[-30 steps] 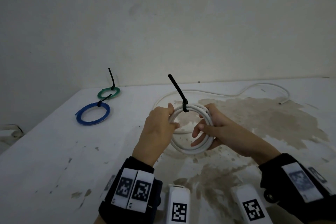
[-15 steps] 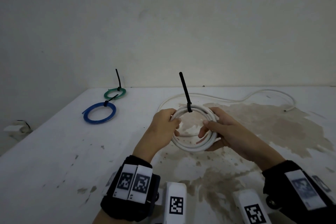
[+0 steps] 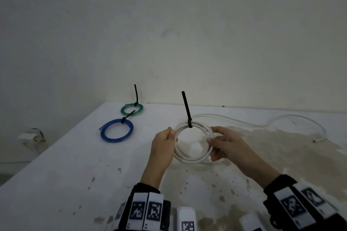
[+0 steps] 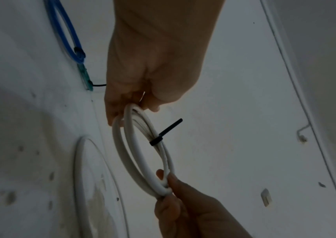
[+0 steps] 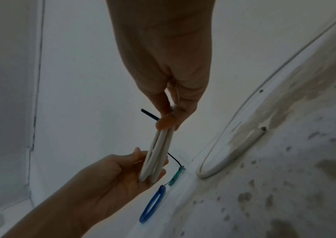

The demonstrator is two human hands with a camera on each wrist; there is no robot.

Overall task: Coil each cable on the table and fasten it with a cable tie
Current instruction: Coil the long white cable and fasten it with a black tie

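Observation:
A white cable coil (image 3: 189, 158) (image 4: 130, 153) (image 5: 158, 153) is held upright above the table between both hands. My left hand (image 3: 170, 136) (image 4: 134, 106) grips its left side. My right hand (image 3: 211, 141) (image 5: 169, 122) pinches its right side. A black cable tie (image 3: 186, 109) (image 4: 166, 132) circles the top of the coil, with its tail pointing up. A loose white cable (image 3: 262, 123) trails over the table behind the coil. A blue coil (image 3: 117, 131) and a green coil (image 3: 131, 109) lie tied at the far left.
The white table (image 3: 65, 174) carries a large brown stain (image 3: 281, 148) on its right half. A wall (image 3: 169, 33) stands right behind the table. The table's left edge drops off near a white fitting (image 3: 31, 136) on the floor.
Both hands have lifted the white coil a little higher and turned it, so the tie's tail now stands nearly upright. The grips stay the same.

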